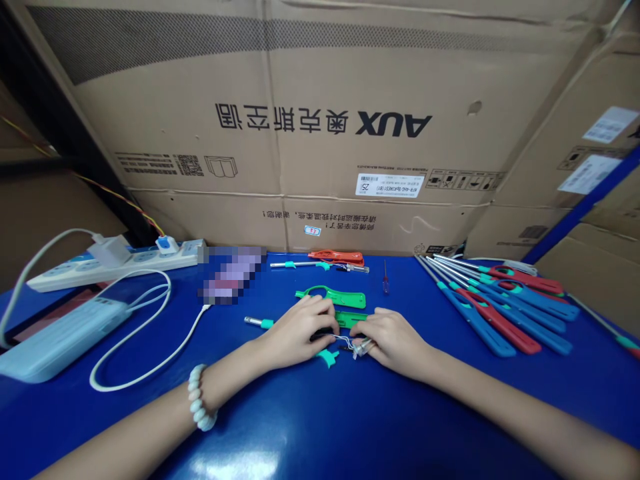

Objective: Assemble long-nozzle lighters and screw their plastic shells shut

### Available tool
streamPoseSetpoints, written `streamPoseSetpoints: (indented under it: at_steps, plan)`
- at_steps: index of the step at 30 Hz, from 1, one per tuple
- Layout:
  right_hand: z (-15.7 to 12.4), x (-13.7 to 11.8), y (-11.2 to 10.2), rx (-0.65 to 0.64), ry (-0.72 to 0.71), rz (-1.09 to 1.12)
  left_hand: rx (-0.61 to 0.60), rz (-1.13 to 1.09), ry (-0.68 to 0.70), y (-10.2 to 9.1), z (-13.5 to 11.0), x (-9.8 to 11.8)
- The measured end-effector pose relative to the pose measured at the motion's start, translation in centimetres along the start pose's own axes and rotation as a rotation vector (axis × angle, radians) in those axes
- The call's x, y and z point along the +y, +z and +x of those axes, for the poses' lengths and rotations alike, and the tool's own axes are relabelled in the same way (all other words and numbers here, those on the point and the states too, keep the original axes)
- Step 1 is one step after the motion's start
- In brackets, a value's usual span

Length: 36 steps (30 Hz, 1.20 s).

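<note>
The left hand point(306, 328) and the right hand point(395, 339) are meeting over the middle of the blue counter point(310, 420). The fingers of the right hand are pinching a small clear part point(364, 346), and the white wires point(343, 338) are running from it toward the left hand. The left fingers are curling down near these wires; I cannot tell whether they are closing on something, because the hand is hiding it.

A metal tube point(255, 321) is sticking out on the left side of the left hand, and a teal trigger piece point(328, 359) is lying just below that hand. Behind the hands, a green open shell half point(350, 319) is lying near the fingertips, and a green handle half point(345, 298) is lying just beyond it. Farther back, an orange handle shell point(340, 257) is resting near the carton point(300, 160). A small screwdriver point(385, 285) is lying to its right, and several lighters point(475, 317) are lying in a fan at the far right.
</note>
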State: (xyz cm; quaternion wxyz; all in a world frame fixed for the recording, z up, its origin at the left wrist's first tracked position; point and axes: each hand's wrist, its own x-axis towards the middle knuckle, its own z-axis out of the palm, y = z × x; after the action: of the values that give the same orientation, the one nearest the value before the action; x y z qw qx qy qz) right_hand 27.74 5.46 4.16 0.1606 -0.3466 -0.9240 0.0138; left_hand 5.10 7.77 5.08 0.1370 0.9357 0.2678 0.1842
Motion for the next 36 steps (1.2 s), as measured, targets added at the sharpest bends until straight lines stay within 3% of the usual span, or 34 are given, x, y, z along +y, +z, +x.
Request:
streamPoseSetpoints:
  at_steps: [12,21,26,36]
  plan:
    - [0.1,-0.1,1.4,0.298,-0.072,-0.037,0.072,-0.037,-0.031,0.0,0.4,0.7]
    - [0.0,-0.8,0.4,0.254,0.066,0.134,0.121,-0.156,-0.063,1.1,0.6,0.6]
    - [-0.2,-0.4,0.5,0.221,0.025,0.111,0.150,-0.211,-0.085,1.0,0.5,0.7]
    - [-0.3,-0.7,0.6,0.300,0.016,0.010,0.201,-0.291,-0.133,0.6,0.5,1.0]
